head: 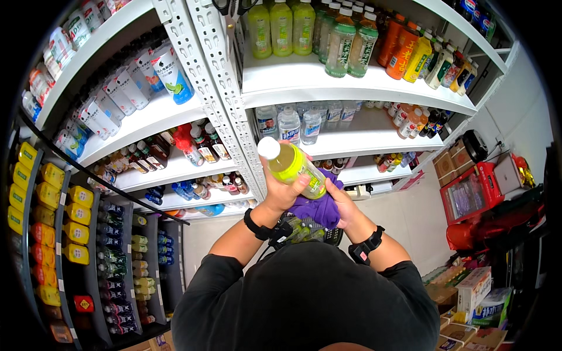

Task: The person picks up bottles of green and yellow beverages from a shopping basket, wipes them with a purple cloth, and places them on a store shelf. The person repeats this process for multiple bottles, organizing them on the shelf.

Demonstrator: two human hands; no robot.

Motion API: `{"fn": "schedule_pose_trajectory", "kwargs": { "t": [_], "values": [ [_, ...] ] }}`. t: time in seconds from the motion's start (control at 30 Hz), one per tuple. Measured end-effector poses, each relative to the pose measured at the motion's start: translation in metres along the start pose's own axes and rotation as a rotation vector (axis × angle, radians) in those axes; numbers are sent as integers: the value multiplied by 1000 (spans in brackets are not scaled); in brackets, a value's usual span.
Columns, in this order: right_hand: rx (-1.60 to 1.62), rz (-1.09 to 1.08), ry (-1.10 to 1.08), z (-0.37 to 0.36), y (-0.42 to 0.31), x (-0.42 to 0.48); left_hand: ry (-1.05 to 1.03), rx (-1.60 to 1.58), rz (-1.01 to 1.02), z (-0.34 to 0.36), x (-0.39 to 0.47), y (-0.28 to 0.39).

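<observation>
My left hand (281, 188) is closed around a yellow-green plastic drink bottle (293, 166) with a white cap, tilted with the cap up and to the left. In my right hand (344, 204) is a purple cloth (314, 213), held against the lower part of the bottle and hanging beneath it. Below the cloth a dark basket (336, 236) holds several yellow-green bottles (303, 230), partly hidden by my arms and head. Three similar yellow-green bottles (281, 28) stand upright at the left of the white shelf (281, 83) ahead.
Water bottles (288, 125) line the shelf below. White metal uprights (228, 87) divide the shelving. Dark racks of bottles (127, 263) fill the left side. To the right are a red-framed case (470, 193) and stacked cartons (474, 289). Scissors (230, 22) hang near the top.
</observation>
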State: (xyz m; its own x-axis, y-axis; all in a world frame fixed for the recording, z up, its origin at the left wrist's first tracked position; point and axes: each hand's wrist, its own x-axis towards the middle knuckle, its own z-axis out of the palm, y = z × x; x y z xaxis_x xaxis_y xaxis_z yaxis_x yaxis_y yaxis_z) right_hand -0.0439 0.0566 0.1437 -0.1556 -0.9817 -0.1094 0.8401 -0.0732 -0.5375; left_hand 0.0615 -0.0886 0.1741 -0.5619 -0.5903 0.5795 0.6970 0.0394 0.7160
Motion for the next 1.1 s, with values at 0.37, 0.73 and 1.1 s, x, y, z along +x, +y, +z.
{"fn": "schedule_pose_trajectory", "kwargs": {
  "t": [0.37, 0.73, 1.1],
  "values": [
    [-297, -131, 196, -47, -40, -2, 77, 386, -338, 27, 2, -1],
    [-151, -152, 356, -116, -68, -59, -53, 482, -98, 17, 212, 62],
    [-100, -224, 418, -141, -71, -89, -74, 970, -212, 1, 326, 3]
  ]
}}
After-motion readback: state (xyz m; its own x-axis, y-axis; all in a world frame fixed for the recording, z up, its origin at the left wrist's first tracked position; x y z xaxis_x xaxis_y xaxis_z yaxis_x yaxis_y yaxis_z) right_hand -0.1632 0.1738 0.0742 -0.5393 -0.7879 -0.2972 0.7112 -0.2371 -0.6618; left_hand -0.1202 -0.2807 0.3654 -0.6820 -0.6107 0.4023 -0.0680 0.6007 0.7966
